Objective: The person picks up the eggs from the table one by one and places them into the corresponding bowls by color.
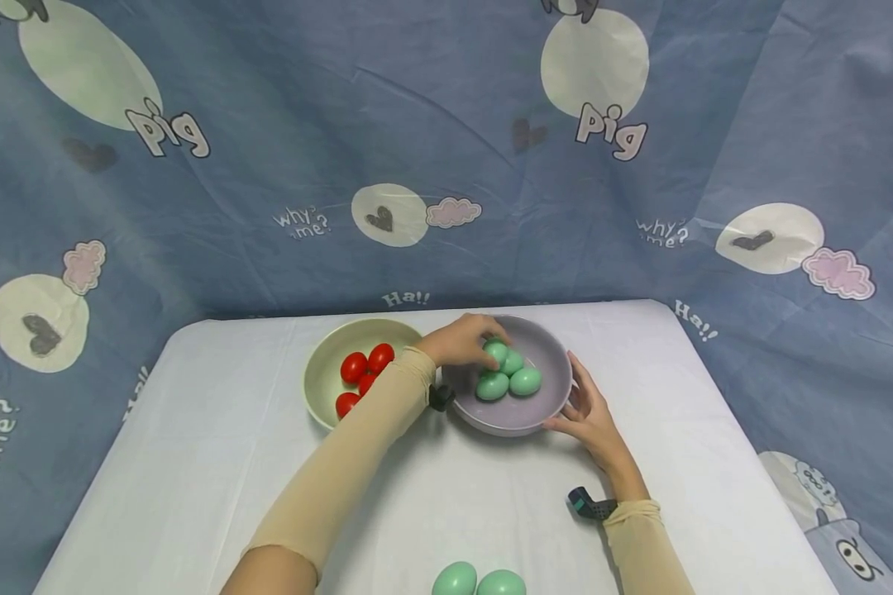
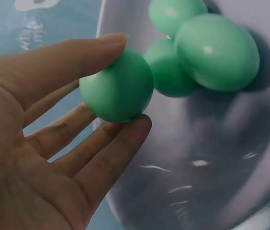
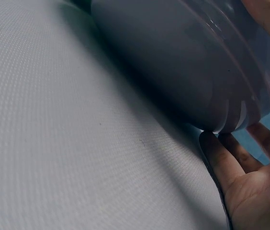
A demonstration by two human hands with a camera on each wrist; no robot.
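Observation:
My left hand reaches over the purple bowl and pinches a green egg between thumb and fingertips. Beside that egg, three more green eggs lie together in the bowl. My right hand holds the bowl's right side, thumb toward the near rim and fingers spread along the outer wall. In the right wrist view, fingertips touch the bowl's underside, close to the white cloth.
To the left stands a pale green bowl with several red eggs, partly hidden by my left forearm. Two green eggs lie at the near edge of the white table. A patterned blue curtain hangs behind.

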